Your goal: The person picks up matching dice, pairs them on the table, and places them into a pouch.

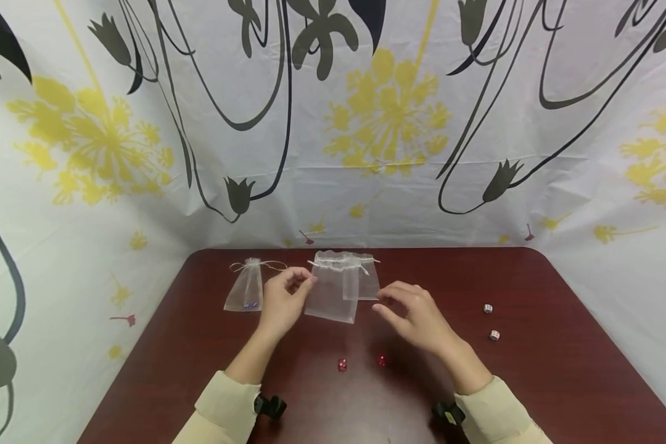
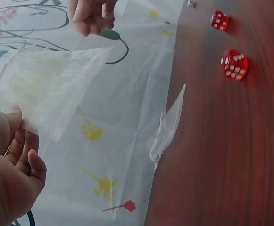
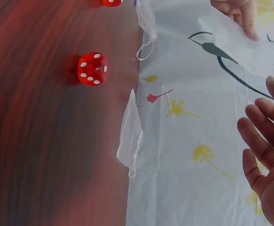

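In the head view my left hand (image 1: 282, 302) pinches the edge of a sheer white drawstring bag (image 1: 328, 299) between thumb and fingers. The left wrist view shows this bag (image 2: 47, 84) lifted and hanging flat. My right hand (image 1: 422, 317) hovers to its right, fingers apart and holding nothing; the right wrist view shows its fingers (image 3: 259, 136) spread. Partly behind the held bag, a second sheer bag (image 1: 369, 280) lies on the table. Two red dice, one (image 1: 342, 364) on the left and another (image 1: 382, 360) on the right, lie nearer me.
A tied sheer bag (image 1: 244, 290) with blue dice (image 1: 250, 305) inside lies left of my left hand. Two white dice, one farther (image 1: 488, 308) and one nearer (image 1: 494, 335), sit at the right. Patterned cloth (image 1: 366, 209) hangs behind the dark red table (image 1: 533, 394).
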`<action>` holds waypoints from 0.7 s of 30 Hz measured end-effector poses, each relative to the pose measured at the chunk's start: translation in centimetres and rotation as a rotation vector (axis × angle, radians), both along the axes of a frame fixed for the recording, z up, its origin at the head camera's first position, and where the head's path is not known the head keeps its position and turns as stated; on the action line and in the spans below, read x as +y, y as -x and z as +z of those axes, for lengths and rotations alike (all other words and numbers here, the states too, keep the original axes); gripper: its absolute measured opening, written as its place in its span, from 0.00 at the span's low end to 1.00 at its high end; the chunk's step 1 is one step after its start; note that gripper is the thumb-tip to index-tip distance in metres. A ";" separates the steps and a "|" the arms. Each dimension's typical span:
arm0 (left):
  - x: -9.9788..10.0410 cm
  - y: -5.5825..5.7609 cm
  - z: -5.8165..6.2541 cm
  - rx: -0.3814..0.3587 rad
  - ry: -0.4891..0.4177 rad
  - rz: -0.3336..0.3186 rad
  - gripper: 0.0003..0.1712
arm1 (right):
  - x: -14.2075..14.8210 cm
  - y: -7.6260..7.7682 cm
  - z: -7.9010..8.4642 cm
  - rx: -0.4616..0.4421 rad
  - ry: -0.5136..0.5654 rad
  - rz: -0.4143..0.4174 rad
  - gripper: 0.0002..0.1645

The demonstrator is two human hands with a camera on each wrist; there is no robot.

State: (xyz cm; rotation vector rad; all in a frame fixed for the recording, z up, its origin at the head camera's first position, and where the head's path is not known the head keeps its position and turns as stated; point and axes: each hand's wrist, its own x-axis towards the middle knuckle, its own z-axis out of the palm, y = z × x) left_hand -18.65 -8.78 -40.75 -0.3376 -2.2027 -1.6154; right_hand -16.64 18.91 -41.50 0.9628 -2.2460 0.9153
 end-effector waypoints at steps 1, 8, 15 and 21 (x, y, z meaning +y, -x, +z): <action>0.1 -0.3 0.0 0.005 0.002 -0.001 0.05 | 0.0 0.1 0.1 0.007 0.008 0.002 0.12; 0.9 -2.6 -0.3 0.012 -0.003 -0.038 0.05 | -0.5 0.4 0.6 0.022 0.090 0.066 0.12; 1.6 -4.0 -0.2 -0.014 0.015 -0.041 0.05 | -1.2 0.1 1.6 0.039 0.156 0.112 0.14; 1.9 -4.4 -0.1 -0.058 0.020 -0.029 0.05 | -1.8 -0.1 2.6 0.055 0.199 0.151 0.08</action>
